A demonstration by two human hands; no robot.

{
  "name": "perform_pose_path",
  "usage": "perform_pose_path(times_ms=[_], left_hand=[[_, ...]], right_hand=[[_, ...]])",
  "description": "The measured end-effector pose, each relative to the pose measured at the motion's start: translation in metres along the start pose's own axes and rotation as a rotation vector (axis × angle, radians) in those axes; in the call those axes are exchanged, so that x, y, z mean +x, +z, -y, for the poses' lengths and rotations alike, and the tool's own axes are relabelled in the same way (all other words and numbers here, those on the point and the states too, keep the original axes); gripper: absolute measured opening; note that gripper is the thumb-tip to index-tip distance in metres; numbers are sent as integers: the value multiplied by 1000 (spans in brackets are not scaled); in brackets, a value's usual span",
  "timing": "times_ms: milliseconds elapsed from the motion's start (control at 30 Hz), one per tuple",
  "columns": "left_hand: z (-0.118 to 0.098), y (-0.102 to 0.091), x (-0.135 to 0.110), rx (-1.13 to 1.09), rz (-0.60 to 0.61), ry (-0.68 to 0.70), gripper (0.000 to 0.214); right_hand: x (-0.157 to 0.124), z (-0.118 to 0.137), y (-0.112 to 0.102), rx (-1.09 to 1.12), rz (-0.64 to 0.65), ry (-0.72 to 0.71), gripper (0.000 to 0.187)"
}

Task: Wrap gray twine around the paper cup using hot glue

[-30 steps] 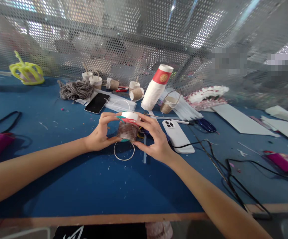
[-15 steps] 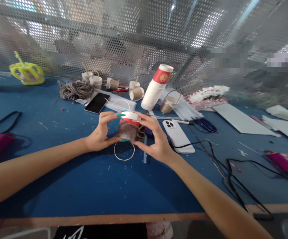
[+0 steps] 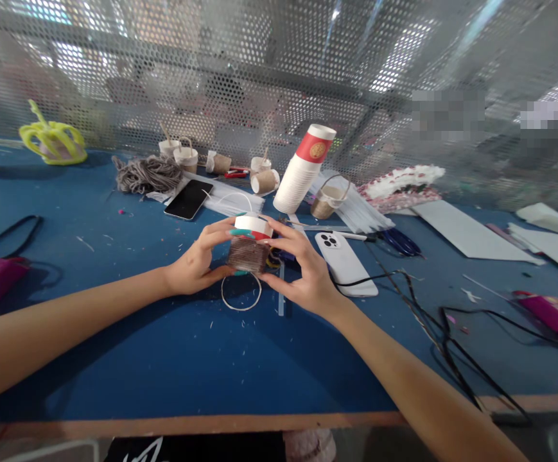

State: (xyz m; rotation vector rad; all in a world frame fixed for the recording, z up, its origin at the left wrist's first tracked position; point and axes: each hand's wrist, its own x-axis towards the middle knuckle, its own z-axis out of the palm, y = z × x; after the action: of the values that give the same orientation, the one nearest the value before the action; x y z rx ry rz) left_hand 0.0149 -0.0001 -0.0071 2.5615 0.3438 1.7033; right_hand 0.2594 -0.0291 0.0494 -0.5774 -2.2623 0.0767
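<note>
We held one paper cup (image 3: 254,225) between our two hands, in front of us over the blue desk (image 3: 163,359), with its red-and-white end uppermost and its lower part wound in brown cord (image 3: 248,256). Our left hand (image 3: 196,262) took the cup's left side: the fingers (image 3: 218,234) reached across the upper front, a long teal nail lying over the red band, while the thumb (image 3: 217,274) met the bottom edge. Our right hand (image 3: 307,273) closed in from the other side, its fingers (image 3: 288,242) at the upper right of the cup and its thumb (image 3: 279,283) near the lower right corner. Both sets of fingers were parted only by the cup's height, curved and bent onto it, so the cup sat between the fingertips, well clear of our palms. Just below the cup we saw a thin white loop (image 3: 241,309); we could not tell whether it was joined on. Near our right hand lay a white phone (image 3: 348,266), and beyond the cup leaned a tall stack of paper cups (image 3: 302,172).
</note>
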Motion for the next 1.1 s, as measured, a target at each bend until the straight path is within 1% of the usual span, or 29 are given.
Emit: perform_pose_path(times_ms=[167,300,533,667,800,967,1100], left_hand=[[1,1,0,-32,14,13,76],[2,0,0,-45,20,19,81],[0,-1,3,-36,25,41,82],[0,-1,4,-37,20,44,83],[0,-1,3,-51,22,32,82],[1,-2,1,-64,22,-9,80],[0,-2,0,-111,44,-30,80]], right_hand=[[1,2,-1,12,4,16,54],[1,2,-1,28,-21,36,54],[0,0,-1,36,-26,33,54],[-1,0,0,50,-36,4,58],[-1,-1,1,87,-27,-24,61],[-2,0,-1,25,13,14,51],[-2,2,-1,55,-1,26,52]])
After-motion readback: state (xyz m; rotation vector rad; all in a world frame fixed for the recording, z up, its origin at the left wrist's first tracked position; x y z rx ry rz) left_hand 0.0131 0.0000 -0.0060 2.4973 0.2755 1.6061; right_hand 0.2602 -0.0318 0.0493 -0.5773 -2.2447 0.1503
